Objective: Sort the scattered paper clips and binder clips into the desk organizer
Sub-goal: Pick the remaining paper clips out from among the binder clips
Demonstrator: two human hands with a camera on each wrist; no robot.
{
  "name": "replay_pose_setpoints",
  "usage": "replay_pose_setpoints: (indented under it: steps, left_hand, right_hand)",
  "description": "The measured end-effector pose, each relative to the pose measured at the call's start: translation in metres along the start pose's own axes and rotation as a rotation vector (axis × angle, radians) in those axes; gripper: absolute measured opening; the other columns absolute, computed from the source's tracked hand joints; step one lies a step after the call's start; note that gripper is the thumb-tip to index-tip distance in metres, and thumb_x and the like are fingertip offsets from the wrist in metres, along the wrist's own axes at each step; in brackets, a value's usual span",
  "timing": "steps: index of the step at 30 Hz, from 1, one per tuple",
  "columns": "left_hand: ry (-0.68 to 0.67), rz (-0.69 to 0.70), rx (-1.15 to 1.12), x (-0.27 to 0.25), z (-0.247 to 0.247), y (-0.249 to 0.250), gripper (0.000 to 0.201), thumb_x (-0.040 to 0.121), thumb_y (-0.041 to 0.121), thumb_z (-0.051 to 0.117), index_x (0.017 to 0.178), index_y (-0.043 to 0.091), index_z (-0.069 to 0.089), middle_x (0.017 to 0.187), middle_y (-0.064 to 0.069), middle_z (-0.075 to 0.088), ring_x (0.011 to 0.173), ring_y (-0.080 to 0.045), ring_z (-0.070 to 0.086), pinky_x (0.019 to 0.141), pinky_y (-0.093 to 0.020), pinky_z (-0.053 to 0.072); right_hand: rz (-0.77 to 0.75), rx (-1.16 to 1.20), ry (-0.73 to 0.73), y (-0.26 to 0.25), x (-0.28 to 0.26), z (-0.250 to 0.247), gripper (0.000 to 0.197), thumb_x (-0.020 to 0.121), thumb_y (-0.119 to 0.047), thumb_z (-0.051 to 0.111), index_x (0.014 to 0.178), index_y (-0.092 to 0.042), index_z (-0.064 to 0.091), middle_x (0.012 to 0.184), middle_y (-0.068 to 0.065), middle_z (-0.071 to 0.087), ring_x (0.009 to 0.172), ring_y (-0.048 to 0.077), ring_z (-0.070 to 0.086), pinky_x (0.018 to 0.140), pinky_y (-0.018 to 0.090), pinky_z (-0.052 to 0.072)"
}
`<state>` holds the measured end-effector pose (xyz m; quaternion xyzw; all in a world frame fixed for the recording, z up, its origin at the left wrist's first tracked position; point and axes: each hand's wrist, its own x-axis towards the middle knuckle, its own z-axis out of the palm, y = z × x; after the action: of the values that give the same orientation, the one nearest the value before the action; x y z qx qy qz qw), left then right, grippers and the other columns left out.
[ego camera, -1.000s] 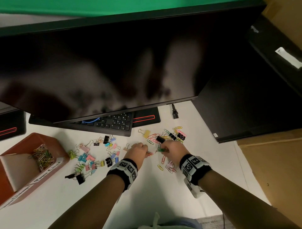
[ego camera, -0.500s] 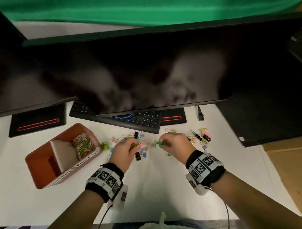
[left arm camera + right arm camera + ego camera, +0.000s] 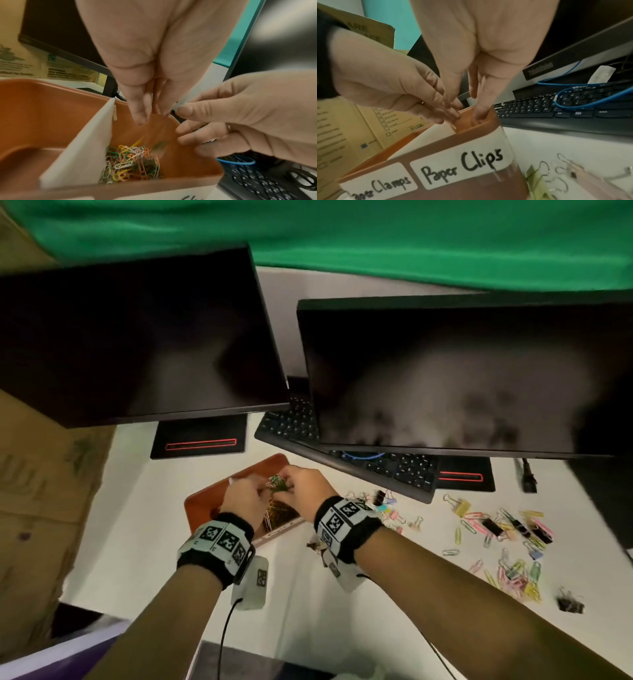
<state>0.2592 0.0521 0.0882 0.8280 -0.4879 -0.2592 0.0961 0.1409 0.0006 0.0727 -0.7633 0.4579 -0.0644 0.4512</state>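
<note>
Two dark, switched-off monitors [image 3: 462,378] hung over the white desk top [image 3: 164,542], with a black keyboard [image 3: 383,470] tucked under the right one. Beneath them sat the terracotta plastic desk organizer [image 3: 39,121], split by a white card divider [image 3: 82,142]; handwritten labels on its front wall marked one side for paper clamps and the other for paper clips. The paper-clip compartment already held a tangled heap of coloured wire paper clips [image 3: 132,161]; the other side looked bare as far as it showed.

Both hands were over that compartment. The left hand [image 3: 245,498] pointed its fingers [image 3: 139,113] down, straight and close together, gripping nothing; a green and yellow blur below them looked like clips in mid-fall. The right hand [image 3: 301,491] had its fingers curled near the rim, though I could not tell whether any clips were inside them.

To the right on the desk lay the unsorted scatter: pastel and black binder clips [image 3: 493,527] mixed with loose paper clips [image 3: 513,577]. These would be light, thin and slippery on the smooth top, and apt to snag together; a fingertip pinch or a scoop should suit them. The binder clips are stiffer and bulkier, best taken by the body or wire handles
</note>
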Motion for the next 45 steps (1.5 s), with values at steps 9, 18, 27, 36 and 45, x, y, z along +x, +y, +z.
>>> replay_pose_setpoints:
  steps: [9,18,27,36,45]
  left_hand:
    - [-0.086,0.277,-0.220,-0.011,0.029,0.034,0.022,0.086,0.007,0.057,0.107,0.014,0.063,0.106,-0.004,0.067,0.097,-0.018,0.062,0.090,-0.033,0.050]
    - [-0.431,0.523,-0.212,-0.044,0.136,0.148,0.028,0.085,0.016,0.061,0.113,0.019,0.059,0.110,-0.003,0.061,0.087,-0.012,0.062,0.079,-0.027,0.053]
    - [-0.539,0.697,0.013,-0.056,0.226,0.231,0.049,0.086,0.018,0.057,0.132,0.024,0.043,0.136,0.001,0.040,0.123,-0.018,0.043,0.107,-0.029,0.035]
    - [-0.464,0.601,0.149,-0.046,0.274,0.260,0.029,0.083,0.019,0.061,0.112,0.021,0.058,0.117,-0.002,0.045,0.111,-0.023,0.049,0.100,-0.035,0.043]
    - [-0.265,0.542,-0.138,-0.049,0.253,0.248,0.029,0.079,0.012,0.065,0.107,0.016,0.060,0.107,0.002,0.053,0.091,-0.010,0.052,0.085,-0.018,0.042]
  right_hand:
    - [-0.058,0.097,0.192,0.086,-0.077,-0.040,0.018,0.086,-0.030,0.063,0.103,-0.025,0.062,0.097,-0.009,0.057,0.081,0.006,0.055,0.075,0.020,0.045]
    - [0.338,-0.166,0.578,0.250,-0.192,-0.131,0.019,0.081,-0.021,0.068,0.100,-0.021,0.067,0.102,0.002,0.062,0.096,0.023,0.056,0.088,0.035,0.044]
    - [0.529,-0.039,0.313,0.311,-0.212,-0.174,0.049,0.075,-0.030,0.073,0.121,-0.030,0.056,0.125,0.000,0.046,0.113,0.020,0.047,0.103,0.030,0.039]
    - [0.394,-0.002,0.241,0.324,-0.203,-0.159,0.015,0.082,-0.015,0.066,0.097,-0.017,0.069,0.105,0.003,0.055,0.094,0.022,0.057,0.093,0.033,0.046]
    - [0.355,0.064,0.445,0.339,-0.228,-0.188,0.018,0.085,-0.001,0.059,0.093,-0.014,0.069,0.102,0.001,0.062,0.087,0.013,0.062,0.089,0.019,0.048]
